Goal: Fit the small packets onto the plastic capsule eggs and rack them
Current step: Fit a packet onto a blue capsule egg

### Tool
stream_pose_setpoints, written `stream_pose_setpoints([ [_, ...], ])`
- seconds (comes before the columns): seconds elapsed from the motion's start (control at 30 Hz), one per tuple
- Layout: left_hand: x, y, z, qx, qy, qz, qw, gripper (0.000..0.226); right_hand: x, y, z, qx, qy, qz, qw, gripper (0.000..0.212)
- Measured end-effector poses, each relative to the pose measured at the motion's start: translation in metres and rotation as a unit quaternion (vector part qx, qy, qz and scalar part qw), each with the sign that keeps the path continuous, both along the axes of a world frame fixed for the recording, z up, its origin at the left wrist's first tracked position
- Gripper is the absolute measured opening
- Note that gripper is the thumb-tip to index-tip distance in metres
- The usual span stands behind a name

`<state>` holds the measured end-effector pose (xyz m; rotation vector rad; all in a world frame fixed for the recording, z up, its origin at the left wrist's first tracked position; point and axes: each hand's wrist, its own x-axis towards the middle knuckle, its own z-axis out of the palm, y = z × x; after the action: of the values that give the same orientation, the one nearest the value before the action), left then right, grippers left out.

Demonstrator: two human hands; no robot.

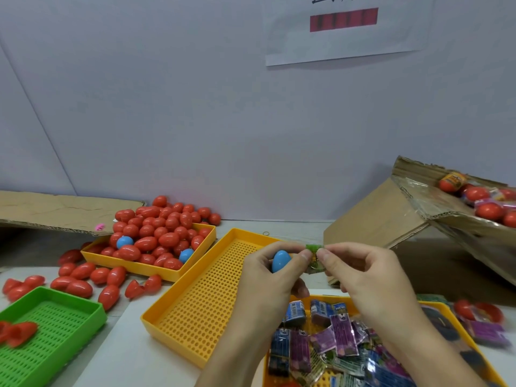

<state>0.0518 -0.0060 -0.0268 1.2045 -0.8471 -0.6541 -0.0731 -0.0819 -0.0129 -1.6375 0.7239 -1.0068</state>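
My left hand point(268, 277) grips a blue capsule egg point(280, 261) in its palm, and its thumb and forefinger also pinch a small green packet point(315, 258). My right hand point(360, 277) pinches the same packet from the right side. Both hands are above the near end of an empty yellow perforated tray point(201, 308). A yellow tray of small purple, blue and green packets point(335, 342) lies under my wrists. Red capsule eggs with a few blue ones fill another yellow tray point(156, 238) at the left rear.
Loose red eggs point(83, 280) lie on the table beside a green perforated tray point(47, 336) at the left. A tilted cardboard box point(391, 216) with wrapped eggs stands at the right. Flat cardboard point(55, 210) lies at the back left, against a plain wall.
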Motion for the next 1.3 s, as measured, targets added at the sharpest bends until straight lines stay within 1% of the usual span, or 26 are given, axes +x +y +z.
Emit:
stream_pose_setpoints([
  [0.13,-0.001,-0.001,0.001,-0.001,-0.009,0.000,1.000,0.019,-0.001,-0.004,-0.002,0.034,-0.011,-0.028,0.999,0.010],
  [0.23,-0.001,-0.001,0.001,0.001,-0.012,0.015,1.000,0.027,0.001,-0.004,-0.004,0.059,-0.016,-0.027,0.998,0.008],
  [0.4,0.002,-0.001,0.000,0.000,0.002,0.037,0.999,0.027,0.000,-0.010,-0.006,0.117,-0.057,-0.056,0.990,0.006],
  [0.53,0.007,0.000,-0.001,0.022,0.016,0.045,0.999,0.020,-0.002,-0.014,-0.008,0.155,-0.079,-0.058,0.983,0.005],
  [0.63,0.006,-0.002,0.000,0.053,0.036,0.041,0.997,0.022,-0.001,-0.015,-0.009,0.157,-0.073,-0.051,0.983,0.005],
  [0.7,0.003,-0.007,0.000,0.064,0.086,0.043,0.993,0.021,-0.001,-0.014,-0.010,0.149,-0.065,-0.048,0.985,0.005],
  [0.77,0.001,-0.009,0.003,0.070,0.142,0.037,0.987,0.026,-0.001,-0.014,-0.010,0.119,-0.049,-0.058,0.990,0.004],
  [0.8,0.001,-0.009,0.003,0.073,0.140,0.035,0.987,0.028,-0.002,-0.014,-0.010,0.095,-0.039,-0.064,0.993,0.004],
  [0.83,0.000,-0.009,0.002,0.084,0.111,0.034,0.990,0.028,-0.003,-0.014,-0.010,0.071,-0.029,-0.068,0.995,0.004],
  [0.93,-0.001,-0.004,-0.002,0.105,-0.034,0.032,0.993,0.017,-0.005,-0.015,-0.008,0.022,-0.013,-0.067,0.997,0.005],
  [1.0,0.000,-0.001,-0.004,0.098,-0.080,0.052,0.991,0.022,-0.006,-0.016,-0.007,0.005,0.000,-0.063,0.998,0.005],
  [1.1,0.001,0.001,0.000,0.086,-0.086,0.071,0.990,0.021,-0.006,-0.017,-0.007,-0.007,0.003,-0.060,0.998,0.004],
  [1.3,-0.002,0.002,0.004,0.084,-0.062,0.039,0.994,0.023,-0.006,-0.018,-0.008,-0.022,0.001,-0.052,0.998,0.004],
])
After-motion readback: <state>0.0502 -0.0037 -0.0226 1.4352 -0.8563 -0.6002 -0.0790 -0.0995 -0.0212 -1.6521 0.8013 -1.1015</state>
